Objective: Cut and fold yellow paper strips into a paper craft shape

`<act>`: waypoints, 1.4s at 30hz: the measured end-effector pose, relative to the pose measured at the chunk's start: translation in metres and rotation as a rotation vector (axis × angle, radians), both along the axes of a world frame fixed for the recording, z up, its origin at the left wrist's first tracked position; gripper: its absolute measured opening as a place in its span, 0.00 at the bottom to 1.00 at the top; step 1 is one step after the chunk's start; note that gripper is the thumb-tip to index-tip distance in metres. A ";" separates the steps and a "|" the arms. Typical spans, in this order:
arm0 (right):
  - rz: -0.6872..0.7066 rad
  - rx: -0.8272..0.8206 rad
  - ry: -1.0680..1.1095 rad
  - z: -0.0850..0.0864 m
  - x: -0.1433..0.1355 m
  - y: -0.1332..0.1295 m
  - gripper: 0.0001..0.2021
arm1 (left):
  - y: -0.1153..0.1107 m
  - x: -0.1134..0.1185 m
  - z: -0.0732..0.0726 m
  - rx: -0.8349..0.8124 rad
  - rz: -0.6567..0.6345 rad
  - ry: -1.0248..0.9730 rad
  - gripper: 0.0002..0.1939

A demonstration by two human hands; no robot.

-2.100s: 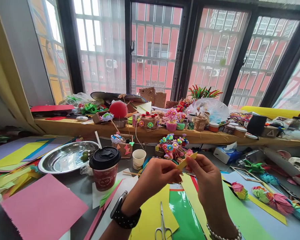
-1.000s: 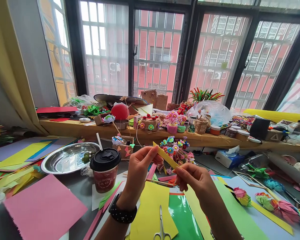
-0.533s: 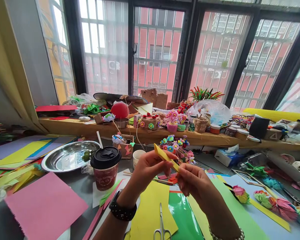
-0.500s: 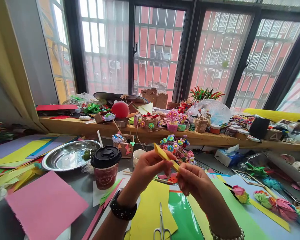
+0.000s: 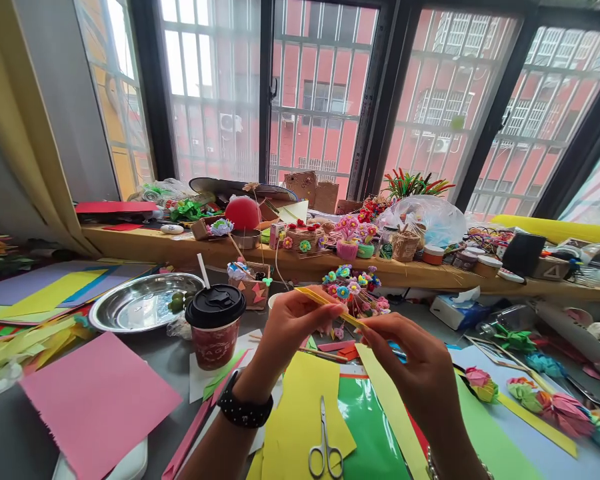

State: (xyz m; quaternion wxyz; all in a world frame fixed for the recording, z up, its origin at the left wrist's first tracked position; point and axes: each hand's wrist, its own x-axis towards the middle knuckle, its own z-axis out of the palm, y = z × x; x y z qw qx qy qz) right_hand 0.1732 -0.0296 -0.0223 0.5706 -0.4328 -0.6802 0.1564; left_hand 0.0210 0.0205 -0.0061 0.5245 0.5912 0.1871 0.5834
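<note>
A narrow folded strip of yellow paper [image 5: 325,304] is stretched between my two hands above the desk. My left hand [image 5: 300,320] pinches its left and middle part. The strip's right end is between the thumb and fingers of my right hand [image 5: 405,340]. Below them lie yellow paper sheets [image 5: 300,393] with small silver scissors [image 5: 324,443] on top, points facing away. A glossy green sheet [image 5: 370,427] lies just right of the scissors.
A lidded cup with a straw [image 5: 215,327] and a metal plate [image 5: 130,310] stand left, behind pink paper [image 5: 103,403]. Crumpled paper flowers [image 5: 570,417] lie right. Yarn flowers [image 5: 350,287] are beyond my hands, before a crowded windowsill [image 5: 300,259].
My right hand has turned and risen slightly, its fingers now at the strip's right end. The strip shows thinner and more edge-on. The view has shifted a little.
</note>
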 end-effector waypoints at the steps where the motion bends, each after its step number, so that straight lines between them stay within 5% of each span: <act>1: -0.013 0.024 -0.016 0.000 0.001 -0.001 0.04 | 0.000 -0.001 0.001 0.031 0.023 -0.009 0.05; 10: -0.030 0.018 0.116 0.000 -0.004 -0.001 0.05 | -0.003 0.010 -0.003 0.095 -0.082 -0.012 0.01; 17: -0.025 0.006 0.123 0.001 0.000 -0.002 0.05 | -0.010 0.012 -0.002 0.131 0.052 0.029 0.03; 22: -0.048 -0.035 -0.007 -0.004 0.003 0.009 0.05 | -0.001 -0.008 0.001 0.240 0.071 0.505 0.04; 25: -0.042 -0.030 -0.172 -0.009 0.002 0.016 0.05 | 0.005 -0.015 0.000 0.389 0.206 0.822 0.05; 32: 0.025 -0.095 -0.303 -0.016 -0.002 0.025 0.07 | 0.009 -0.015 -0.004 0.594 0.343 1.189 0.10; 38: 0.092 -0.269 -0.472 -0.022 0.004 0.031 0.09 | 0.024 -0.036 -0.008 0.549 0.425 1.389 0.12; 42: 0.199 -0.497 -0.742 -0.038 -0.008 0.030 0.10 | 0.037 -0.041 -0.021 0.281 0.393 1.610 0.12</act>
